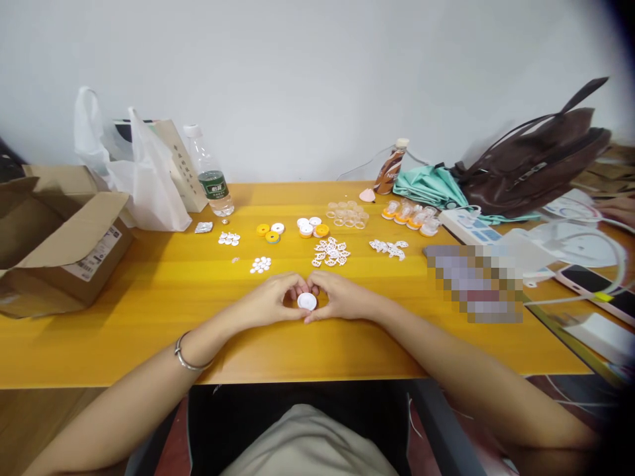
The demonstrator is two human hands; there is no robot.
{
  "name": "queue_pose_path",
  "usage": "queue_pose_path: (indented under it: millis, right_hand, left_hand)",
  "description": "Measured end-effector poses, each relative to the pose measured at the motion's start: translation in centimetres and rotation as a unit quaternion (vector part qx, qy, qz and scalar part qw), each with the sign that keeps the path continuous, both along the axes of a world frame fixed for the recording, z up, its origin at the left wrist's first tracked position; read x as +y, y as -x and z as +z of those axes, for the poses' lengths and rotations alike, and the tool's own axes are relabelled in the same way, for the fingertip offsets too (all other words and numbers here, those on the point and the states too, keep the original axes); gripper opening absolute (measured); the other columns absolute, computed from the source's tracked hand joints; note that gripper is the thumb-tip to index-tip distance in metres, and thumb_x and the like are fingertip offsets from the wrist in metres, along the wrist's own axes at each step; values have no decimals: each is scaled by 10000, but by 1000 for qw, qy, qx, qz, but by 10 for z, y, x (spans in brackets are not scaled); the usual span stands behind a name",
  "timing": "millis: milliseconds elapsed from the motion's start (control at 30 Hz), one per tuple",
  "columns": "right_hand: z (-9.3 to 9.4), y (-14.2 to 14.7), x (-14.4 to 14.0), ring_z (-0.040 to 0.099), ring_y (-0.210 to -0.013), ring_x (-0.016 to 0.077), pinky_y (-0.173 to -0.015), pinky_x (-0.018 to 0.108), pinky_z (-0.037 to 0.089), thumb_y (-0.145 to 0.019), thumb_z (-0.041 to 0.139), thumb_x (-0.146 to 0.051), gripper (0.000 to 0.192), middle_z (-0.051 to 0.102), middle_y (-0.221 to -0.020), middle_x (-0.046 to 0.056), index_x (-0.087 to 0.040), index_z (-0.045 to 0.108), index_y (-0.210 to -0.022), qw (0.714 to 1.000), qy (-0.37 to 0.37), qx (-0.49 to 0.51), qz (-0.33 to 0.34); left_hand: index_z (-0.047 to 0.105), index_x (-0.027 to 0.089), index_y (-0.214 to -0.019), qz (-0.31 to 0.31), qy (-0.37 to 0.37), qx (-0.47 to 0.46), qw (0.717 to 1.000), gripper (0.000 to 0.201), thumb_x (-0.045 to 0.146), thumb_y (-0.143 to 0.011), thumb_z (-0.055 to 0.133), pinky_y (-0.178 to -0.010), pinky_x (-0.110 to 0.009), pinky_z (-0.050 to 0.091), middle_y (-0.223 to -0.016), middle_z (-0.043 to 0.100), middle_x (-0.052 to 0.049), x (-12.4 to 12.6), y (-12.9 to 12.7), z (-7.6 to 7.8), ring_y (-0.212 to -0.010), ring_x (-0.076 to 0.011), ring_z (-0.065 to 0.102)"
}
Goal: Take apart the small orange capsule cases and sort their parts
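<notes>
A small white disc (307, 301) sits at the lower middle of the frame, pinched between both hands just above the yellow worktop (149, 291); the left hand (270, 301) curls round it from the left, fingertips closed on its rim; the right hand (342, 299) does the same from the right, thumb and forefinger meeting at the edge; both hands rest their heels on the worktop. The disc looks like light, stiff plastic, smooth and probably a little slippery, so the rim seems the surest place to grip it. Just above the hands lie heaps of small white pieces (331, 252), orange and white caps (312, 227) and clear cups (347, 213); a water bottle (211, 173) and a white plastic bag (143, 175) stand at upper left, a cardboard box (59, 231) at far left, a brown handbag (536, 162) at upper right.
</notes>
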State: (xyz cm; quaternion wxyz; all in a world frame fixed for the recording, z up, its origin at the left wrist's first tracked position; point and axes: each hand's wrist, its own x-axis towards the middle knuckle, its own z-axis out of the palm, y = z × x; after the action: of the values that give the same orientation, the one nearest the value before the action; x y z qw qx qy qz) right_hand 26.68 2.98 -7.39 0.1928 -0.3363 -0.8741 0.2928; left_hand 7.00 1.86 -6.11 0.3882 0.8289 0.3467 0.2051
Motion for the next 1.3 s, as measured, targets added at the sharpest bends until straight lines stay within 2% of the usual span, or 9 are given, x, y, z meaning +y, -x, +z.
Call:
queue_pose_path:
  millis: [233,433,533,733,867,967,1033,1167,1300]
  right_hand:
    - [4,-2,0,476,-715,121,-655,238,380,-672,698,-323,280,529,-776,-3,-167,498,-793,1000,20,-20,-1]
    - [2,-5,4,479,-744,121,-691,246,403,-685,689,-314,301,525,-822,9,-161,529,-889,999,35,-6,23]
    - [3,-7,5,475,-742,117,-691,243,403,-680,691,-296,322,511,-808,0,-167,533,-929,999,40,-15,26]
    - [5,-8,4,476,-745,119,-699,245,404,-669,699,-317,383,501,-812,-1,-166,527,-976,999,40,-24,28]
    - [4,-9,4,477,-749,118,-704,245,406,-669,697,-305,376,504,-827,1,-167,527,-974,999,39,-19,33]
    - [2,-10,5,475,-752,117,-706,240,404,-684,676,-271,332,511,-829,3,-168,531,-964,999,36,-9,35]
    - [2,-11,5,473,-751,115,-702,236,403,-687,670,-258,312,515,-831,3,-169,537,-954,999,35,-6,38]
    - [3,-10,5,471,-749,115,-695,234,401,-682,668,-243,286,513,-820,1,-171,538,-926,999,36,-8,39]
    - [6,-9,4,467,-749,114,-696,234,401,-681,669,-242,279,504,-820,-1,-169,535,-914,999,36,-13,35]
  left_hand:
    - [553,147,-832,56,55,-48,996,286,273,-628,709,-594,-201,404,-745,577,10,5,-1,-8,-654,-97,504]
    - [609,141,-909,89,111,-141,980,239,303,-737,640,-727,-228,426,-879,634,-36,15,11,13,-793,-116,557]
    - [639,160,-963,122,171,-193,958,277,313,-732,657,-761,-234,424,-997,653,-51,19,17,17,-859,-135,579]
    - [642,152,-967,182,296,-313,884,324,315,-692,697,-723,-230,436,-943,675,-66,28,19,12,-805,-131,626]
    - [616,147,-994,232,207,-270,911,379,322,-669,704,-695,-229,443,-995,656,-76,55,13,17,-825,-136,619]
    - [581,119,-1037,233,32,-128,963,357,306,-736,623,-732,-266,466,-1086,622,-111,94,2,23,-892,-168,604]
    - [551,94,-1069,237,-115,10,965,332,247,-775,560,-796,-292,472,-1106,609,-127,124,-7,24,-909,-172,599]
    - [551,106,-1083,211,-164,70,961,349,125,-735,555,-907,-327,428,-1110,609,-117,171,-24,18,-999,-200,570]
    - [575,122,-1050,182,-168,106,963,357,92,-694,576,-884,-322,446,-1055,640,-97,191,-32,8,-954,-204,594]
